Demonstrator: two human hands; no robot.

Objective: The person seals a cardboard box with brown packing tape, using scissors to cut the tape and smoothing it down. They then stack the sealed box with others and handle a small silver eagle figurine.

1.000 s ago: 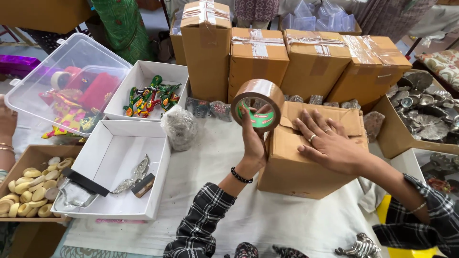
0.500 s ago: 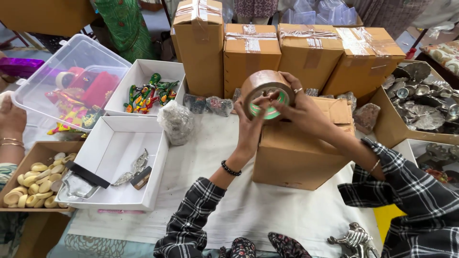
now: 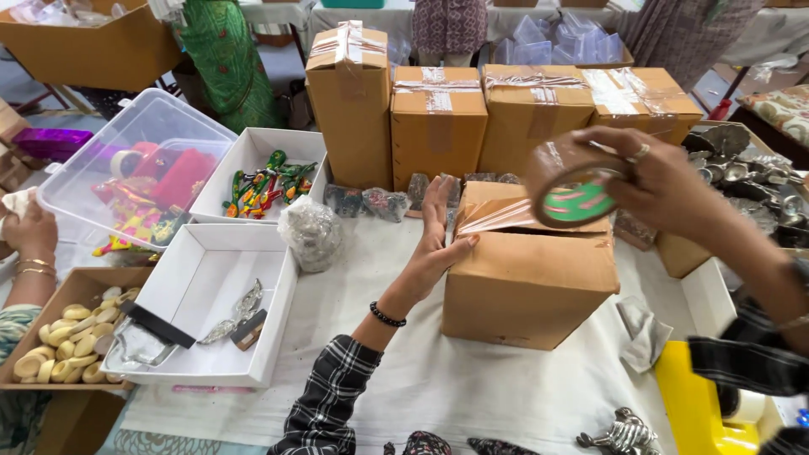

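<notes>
The cardboard box (image 3: 529, 286) stands upright on the white-covered tabletop (image 3: 472, 388), just in front of a row of four taped cartons (image 3: 438, 122). The left hand (image 3: 434, 240) lies flat and open against the box's left upper edge, fingers pointing up and away from the person, grasping nothing; it looks placed there to pin the free end of the tape and brace the box against the pull. The right hand (image 3: 666, 190) is closed around the roll of brown packing tape (image 3: 573, 181), held just above the box's top at its right side. A stretch of tape (image 3: 497, 215) runs from the roll down to the box's left top edge, taut and shiny, so its long axis lies left to right across the box's top. The roll stands on edge, its open core with the green inner face turned toward the camera, its axis pointing roughly at the person; held so, it can unwind along the top seam.

Left of the box sit a crumpled clear bag (image 3: 310, 232) and an open white tray (image 3: 202, 312) with a few small items. Beyond that tray, a second white tray (image 3: 253, 181) holds colourful figurines. At the far left, another person's hand (image 3: 32, 240) rests by a clear plastic bin (image 3: 126, 177).
</notes>
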